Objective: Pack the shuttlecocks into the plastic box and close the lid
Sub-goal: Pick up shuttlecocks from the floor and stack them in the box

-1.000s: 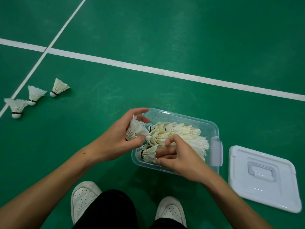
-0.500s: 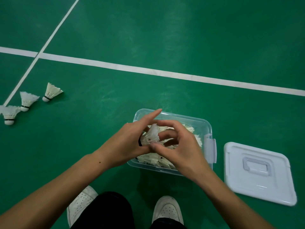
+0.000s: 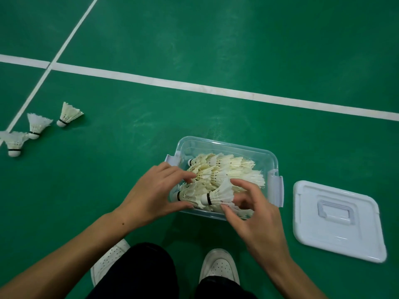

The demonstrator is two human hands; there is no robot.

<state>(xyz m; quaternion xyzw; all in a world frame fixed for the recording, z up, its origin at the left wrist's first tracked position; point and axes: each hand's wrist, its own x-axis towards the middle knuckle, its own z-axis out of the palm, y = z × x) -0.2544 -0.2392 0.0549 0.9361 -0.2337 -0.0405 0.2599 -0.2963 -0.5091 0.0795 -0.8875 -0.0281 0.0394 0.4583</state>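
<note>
A clear plastic box [image 3: 226, 145] stands open on the green floor, piled with several white shuttlecocks [image 3: 224, 169]. My left hand [image 3: 155, 195] is spread over the box's left front corner, fingertips on the pile and thumb against the front wall. My right hand [image 3: 254, 212] pinches the feather skirt of one shuttlecock [image 3: 216, 195], which lies on the front of the pile with its cork pointing left. The white lid [image 3: 336, 221] lies flat on the floor, right of the box. Three loose shuttlecocks [image 3: 68, 115] [image 3: 36, 126] [image 3: 14, 143] lie far left on the floor.
White court lines [image 3: 194, 86] cross the floor beyond the box. My two white shoes [image 3: 109, 262] [image 3: 219, 264] and dark trousers are just below the box. The box's side latches [image 3: 277, 190] hang open.
The shuttlecock that my left hand held beside the box has passed to my right hand and now lies on the pile. My left hand has let go and spread over the box.
</note>
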